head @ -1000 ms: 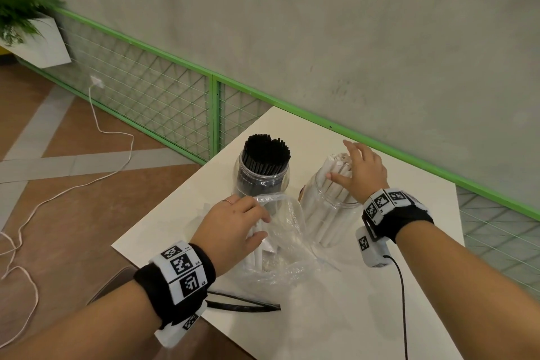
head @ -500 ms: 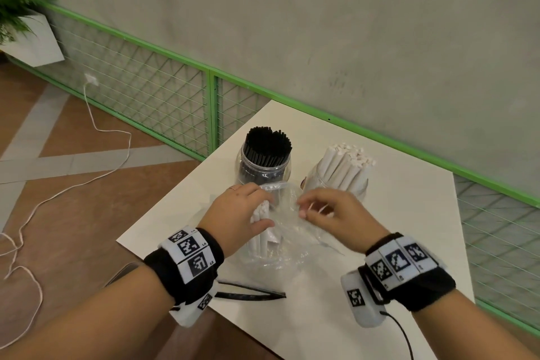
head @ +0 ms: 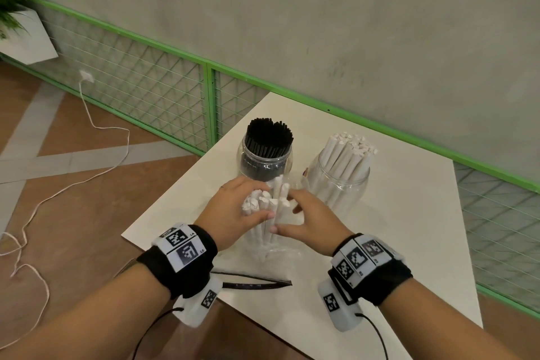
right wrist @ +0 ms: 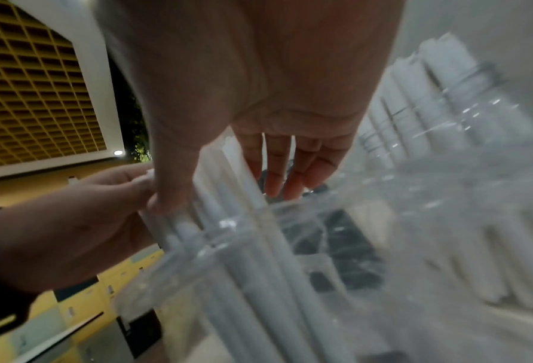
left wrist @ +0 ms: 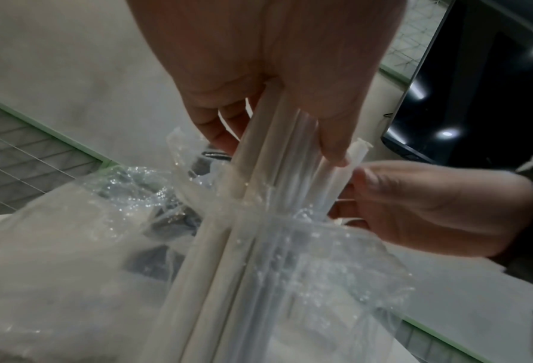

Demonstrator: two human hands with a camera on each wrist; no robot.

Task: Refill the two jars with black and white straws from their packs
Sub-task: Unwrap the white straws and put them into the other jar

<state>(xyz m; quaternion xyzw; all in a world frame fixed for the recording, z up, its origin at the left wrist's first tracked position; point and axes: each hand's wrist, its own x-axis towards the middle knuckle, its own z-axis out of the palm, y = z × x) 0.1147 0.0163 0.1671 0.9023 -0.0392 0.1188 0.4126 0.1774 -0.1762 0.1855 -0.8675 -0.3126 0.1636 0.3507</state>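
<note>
A bundle of white straws (head: 270, 202) stands upright in a clear plastic pack (head: 274, 253) near the table's front. My left hand (head: 254, 202) grips the bundle's top from the left, fingers curled round the straws (left wrist: 259, 196). My right hand (head: 287, 213) holds the same bundle from the right, thumb in front and fingers behind (right wrist: 277, 176). Behind them stand a jar of black straws (head: 267, 152) and a jar of white straws (head: 342, 175), both full to above the rim. The pack's crinkled mouth (left wrist: 305, 240) sits bunched below my hands.
A flat black strip (head: 254, 283), like an empty wrapper, lies by the white table's front edge (head: 163, 254). A green-framed mesh fence (head: 163, 82) and a grey wall run behind the table. A white cable (head: 87, 175) trails over the floor at the left.
My right hand left the white-straw jar, came to the pack and now holds the bundle. The white straws now stick up out of the pack between both hands.
</note>
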